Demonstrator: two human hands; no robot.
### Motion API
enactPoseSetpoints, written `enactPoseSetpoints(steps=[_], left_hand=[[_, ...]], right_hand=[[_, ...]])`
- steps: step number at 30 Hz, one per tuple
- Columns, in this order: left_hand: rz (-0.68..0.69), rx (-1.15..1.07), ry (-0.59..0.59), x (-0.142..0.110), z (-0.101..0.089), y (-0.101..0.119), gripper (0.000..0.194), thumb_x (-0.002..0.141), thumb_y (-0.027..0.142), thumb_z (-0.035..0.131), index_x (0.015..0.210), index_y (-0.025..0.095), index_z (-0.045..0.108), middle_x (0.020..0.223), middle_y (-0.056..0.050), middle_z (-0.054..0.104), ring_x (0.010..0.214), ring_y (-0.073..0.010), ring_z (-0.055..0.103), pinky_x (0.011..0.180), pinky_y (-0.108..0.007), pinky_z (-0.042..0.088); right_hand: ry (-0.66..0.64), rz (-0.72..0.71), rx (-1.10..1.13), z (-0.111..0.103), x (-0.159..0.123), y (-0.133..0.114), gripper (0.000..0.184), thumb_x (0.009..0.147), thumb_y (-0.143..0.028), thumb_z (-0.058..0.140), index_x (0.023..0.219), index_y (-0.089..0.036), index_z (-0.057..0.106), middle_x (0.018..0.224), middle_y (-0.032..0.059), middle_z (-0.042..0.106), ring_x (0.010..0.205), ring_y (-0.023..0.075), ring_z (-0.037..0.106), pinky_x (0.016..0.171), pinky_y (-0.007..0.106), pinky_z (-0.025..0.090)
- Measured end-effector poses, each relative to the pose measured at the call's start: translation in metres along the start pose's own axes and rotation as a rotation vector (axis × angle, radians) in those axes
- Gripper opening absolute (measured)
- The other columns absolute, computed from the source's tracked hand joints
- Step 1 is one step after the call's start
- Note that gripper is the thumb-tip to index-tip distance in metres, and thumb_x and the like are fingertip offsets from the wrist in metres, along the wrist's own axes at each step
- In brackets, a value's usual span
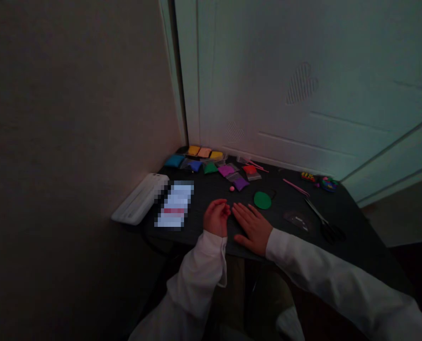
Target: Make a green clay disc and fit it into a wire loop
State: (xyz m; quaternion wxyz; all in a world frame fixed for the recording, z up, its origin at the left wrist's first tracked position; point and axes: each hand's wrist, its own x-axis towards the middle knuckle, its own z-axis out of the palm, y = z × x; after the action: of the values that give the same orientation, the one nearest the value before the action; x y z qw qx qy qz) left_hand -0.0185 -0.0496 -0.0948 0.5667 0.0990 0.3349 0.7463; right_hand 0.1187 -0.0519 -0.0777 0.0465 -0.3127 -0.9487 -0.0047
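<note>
My left hand [216,219] is held above the black table near its front edge, its fingers curled in toward the thumb. Whatever it may hold is too small and dark to make out. Just beside it, my right hand [252,228] lies flat, palm down, with the fingers stretched out. A small pink ball [232,188] sits on the table beyond my fingertips. To its right lies a flat green disc [262,200], a short way past my right hand.
Bags of coloured clay [226,170] line the back. Scissors [325,222], a clear plastic piece [298,220] and a pink stick [296,187] lie right, with small colourful pieces [328,183] behind. A phone [174,204] and white device [140,199] lie left. Wall and door border the table.
</note>
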Motion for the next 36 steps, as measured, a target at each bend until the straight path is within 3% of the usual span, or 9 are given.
enactPoseSetpoints(steps=[4, 10, 12, 17, 19, 26, 28, 33, 36], left_hand=[[-0.017, -0.019, 0.0, -0.001, 0.001, 0.0, 0.01, 0.054, 0.013, 0.057, 0.064, 0.013, 0.056, 0.051, 0.002, 0.055, 0.049, -0.0059, 0.05, 0.048, -0.018, 0.036], [-0.008, 0.007, -0.01, 0.0, 0.0, 0.0, 0.01, 0.056, 0.014, 0.056, 0.066, 0.013, 0.056, 0.051, 0.001, 0.054, 0.049, -0.0063, 0.05, 0.049, -0.019, 0.036], [-0.015, 0.016, -0.005, 0.0, 0.0, 0.0, 0.01, 0.055, 0.015, 0.056, 0.066, 0.013, 0.056, 0.051, 0.001, 0.054, 0.049, -0.0065, 0.049, 0.049, -0.019, 0.036], [-0.034, -0.01, -0.002, -0.001, 0.0, 0.0, 0.011, 0.055, 0.015, 0.056, 0.066, 0.013, 0.056, 0.052, 0.002, 0.054, 0.051, -0.0062, 0.05, 0.049, -0.019, 0.036], [-0.048, -0.024, -0.007, -0.001, 0.0, 0.0, 0.01, 0.055, 0.014, 0.056, 0.065, 0.013, 0.056, 0.051, 0.002, 0.054, 0.05, -0.0061, 0.049, 0.048, -0.018, 0.036], [-0.025, -0.018, 0.014, 0.001, 0.0, -0.003, 0.01, 0.054, 0.015, 0.056, 0.064, 0.013, 0.055, 0.051, 0.002, 0.054, 0.049, -0.0059, 0.049, 0.048, -0.019, 0.036], [-0.017, -0.022, 0.009, 0.001, 0.0, -0.004, 0.01, 0.054, 0.015, 0.056, 0.064, 0.013, 0.054, 0.051, 0.002, 0.053, 0.049, -0.006, 0.049, 0.048, -0.019, 0.036], [-0.018, -0.001, 0.008, 0.002, 0.0, -0.005, 0.011, 0.054, 0.017, 0.056, 0.065, 0.013, 0.055, 0.051, 0.002, 0.053, 0.05, -0.0061, 0.049, 0.048, -0.018, 0.036], [0.009, 0.047, 0.016, 0.005, -0.002, -0.008, 0.013, 0.054, 0.019, 0.058, 0.065, 0.013, 0.055, 0.052, 0.002, 0.053, 0.05, -0.0063, 0.05, 0.048, -0.018, 0.036]], right_hand=[[-0.051, -0.013, 0.008, -0.006, -0.031, -0.012, 0.069, 0.077, -0.053, 0.027, 0.13, -0.011, 0.014, 0.135, 0.009, 0.02, 0.124, 0.0207, 0.013, 0.101, 0.041, 0.012], [0.02, 0.058, -0.014, 0.005, 0.019, 0.006, 0.066, 0.078, -0.051, 0.025, 0.129, -0.009, 0.017, 0.135, 0.0111, 0.018, 0.124, 0.0212, 0.013, 0.101, 0.042, 0.012], [0.023, 0.064, -0.015, 0.005, 0.022, 0.007, 0.066, 0.078, -0.051, 0.026, 0.129, -0.009, 0.017, 0.135, 0.0112, 0.018, 0.124, 0.0213, 0.013, 0.101, 0.042, 0.012], [-0.064, -0.015, 0.005, -0.006, -0.022, -0.007, 0.069, 0.077, -0.053, 0.028, 0.13, -0.01, 0.015, 0.135, 0.0103, 0.02, 0.124, 0.0209, 0.013, 0.101, 0.042, 0.013], [-0.087, -0.026, 0.004, -0.007, -0.026, -0.008, 0.07, 0.077, -0.052, 0.029, 0.13, -0.009, 0.014, 0.135, 0.0103, 0.02, 0.124, 0.0208, 0.013, 0.101, 0.042, 0.013], [-0.032, 0.024, -0.018, 0.004, 0.028, 0.013, 0.064, 0.08, -0.047, 0.026, 0.129, -0.009, 0.015, 0.136, 0.0114, 0.016, 0.125, 0.0208, 0.01, 0.101, 0.042, 0.013], [-0.033, -0.001, -0.013, 0.0, 0.022, 0.01, 0.063, 0.08, -0.047, 0.027, 0.129, -0.01, 0.015, 0.136, 0.0108, 0.017, 0.125, 0.0204, 0.011, 0.101, 0.042, 0.013], [-0.083, -0.034, -0.016, -0.008, -0.027, -0.007, 0.068, 0.078, -0.051, 0.029, 0.13, -0.01, 0.013, 0.134, 0.0111, 0.021, 0.124, 0.0208, 0.013, 0.101, 0.042, 0.015], [-0.053, -0.013, -0.031, -0.006, -0.029, -0.009, 0.068, 0.077, -0.051, 0.029, 0.13, -0.011, 0.014, 0.134, 0.0102, 0.023, 0.124, 0.0203, 0.015, 0.1, 0.042, 0.015]])
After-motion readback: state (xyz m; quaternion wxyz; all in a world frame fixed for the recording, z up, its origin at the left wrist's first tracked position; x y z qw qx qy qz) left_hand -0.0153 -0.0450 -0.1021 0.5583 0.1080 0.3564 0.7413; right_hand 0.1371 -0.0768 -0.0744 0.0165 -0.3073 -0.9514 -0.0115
